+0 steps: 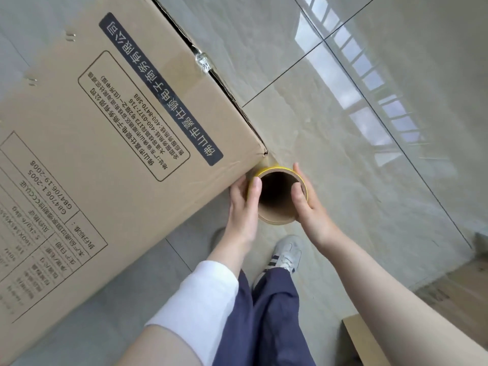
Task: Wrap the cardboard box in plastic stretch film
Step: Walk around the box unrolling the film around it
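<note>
I count one cardboard box [105, 128] and one roll of stretch film [274, 215]. Two of my hands are in view, my left hand [243, 207] and my right hand [309, 204]. One white shoe [285, 253] shows clearly. At the lower right are two flat brown pieces, cardboard by the look: a near piece [361, 342] and a far piece [454, 283].

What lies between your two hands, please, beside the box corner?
The film roll: the head view shows the left hand and right hand gripping its open end from either side, thumbs inside, beside the cardboard box.
</note>
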{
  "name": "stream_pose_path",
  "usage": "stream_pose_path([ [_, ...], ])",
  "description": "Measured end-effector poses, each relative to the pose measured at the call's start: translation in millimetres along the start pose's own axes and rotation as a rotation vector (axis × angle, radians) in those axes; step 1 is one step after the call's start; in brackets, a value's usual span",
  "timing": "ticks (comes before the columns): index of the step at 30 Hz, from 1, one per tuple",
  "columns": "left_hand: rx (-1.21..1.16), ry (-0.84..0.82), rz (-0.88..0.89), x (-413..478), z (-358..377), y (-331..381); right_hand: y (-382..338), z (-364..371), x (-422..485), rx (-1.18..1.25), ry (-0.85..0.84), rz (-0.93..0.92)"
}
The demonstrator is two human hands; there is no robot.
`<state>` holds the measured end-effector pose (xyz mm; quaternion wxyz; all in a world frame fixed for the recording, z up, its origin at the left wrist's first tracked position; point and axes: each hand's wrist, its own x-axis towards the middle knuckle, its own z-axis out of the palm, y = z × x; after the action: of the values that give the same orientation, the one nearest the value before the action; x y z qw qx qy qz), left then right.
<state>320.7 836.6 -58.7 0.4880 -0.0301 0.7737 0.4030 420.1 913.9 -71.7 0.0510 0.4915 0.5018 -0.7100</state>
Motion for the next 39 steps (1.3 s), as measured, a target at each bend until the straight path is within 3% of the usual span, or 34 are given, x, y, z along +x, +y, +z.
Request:
stream_pose_path([
  [2,-0.039,-0.015,0.033,-5,1,-12,-2,6,-5,0.024,0.155,0.025],
  [4,-0.133,0.001,-0.001,-16,1,-24,-1,6,-4,-0.032,0.194,0.038],
  [8,-0.217,0.059,-0.171,-43,-10,-51,-1,8,2,-0.275,-0.036,0.048],
  [10,-0.115,0.011,-0.209,-48,-23,-60,-2,13,2,-0.352,-0.111,0.051],
  [13,0.066,-0.076,-0.099,-33,-49,-54,3,19,-3,-0.279,-0.060,0.037],
  [18,0.301,-0.430,0.186,6,-61,-36,16,29,-12,-0.110,0.014,-0.021],
  [21,0.311,-0.372,0.222,2,-59,-45,35,47,-34,0.030,0.133,-0.013],
  [24,0.156,-0.226,0.185,-23,-56,-62,57,74,-57,0.229,0.324,0.026],
  [26,0.062,-0.081,0.111,-46,-51,-75,56,84,-64,0.175,0.420,0.070],
  [30,-0.036,0.028,0.005,-71,-58,-92,54,83,-62,-0.019,0.304,0.109],
  [34,0.148,-0.134,-0.061,-65,-98,-101,52,86,-55,-0.114,0.182,0.119],
  [39,0.447,-0.398,0.077,-12,-120,-62,56,111,-60,-0.073,0.283,0.037],
])
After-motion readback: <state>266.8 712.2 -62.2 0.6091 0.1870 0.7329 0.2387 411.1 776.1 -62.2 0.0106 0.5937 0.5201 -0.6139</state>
